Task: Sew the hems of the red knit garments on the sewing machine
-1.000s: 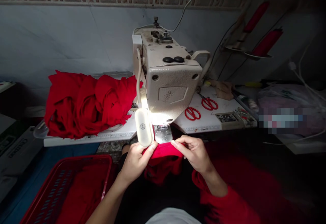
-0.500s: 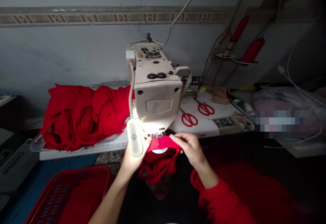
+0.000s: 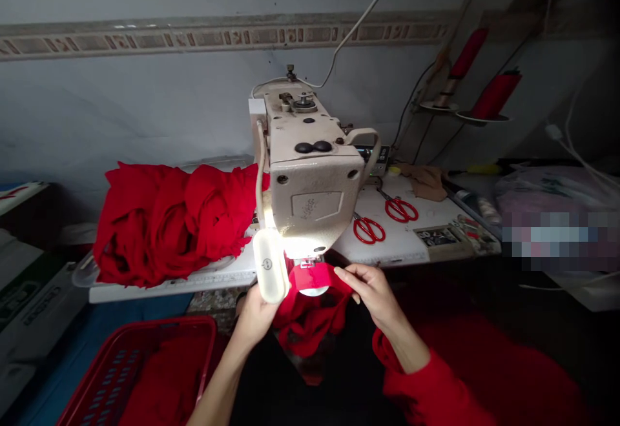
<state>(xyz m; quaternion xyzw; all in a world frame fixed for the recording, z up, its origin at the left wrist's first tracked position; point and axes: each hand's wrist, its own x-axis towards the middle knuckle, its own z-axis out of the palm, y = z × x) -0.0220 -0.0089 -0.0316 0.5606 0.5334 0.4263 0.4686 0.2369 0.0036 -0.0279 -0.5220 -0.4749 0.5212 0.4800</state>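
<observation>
A sewing machine [image 3: 312, 203] stands in front of me, its needle area lit by a lamp [image 3: 270, 268] on a bendy arm. Stretched across the machine's narrow end, just below the presser foot, is a band of red fabric [image 3: 312, 277]; more of the same cloth hangs in folds below. My right hand [image 3: 375, 294] pinches the band's right end between thumb and fingers. At the left end, my left hand [image 3: 256, 316] is closed on the cloth, its fingers partly hidden behind the lamp.
A heap of red fabric pieces [image 3: 169, 219] lies left of the machine. Two red-handled scissors [image 3: 369, 230] rest on the white table [image 3: 387, 248] at right. A red basket [image 3: 210, 332] with red cloth sits low at left. Red thread cones [image 3: 496, 95] stand back right.
The whole view has shifted, so the machine sits farther right in the picture. The band curves more between my hands, and the hanging folds below have spread.
</observation>
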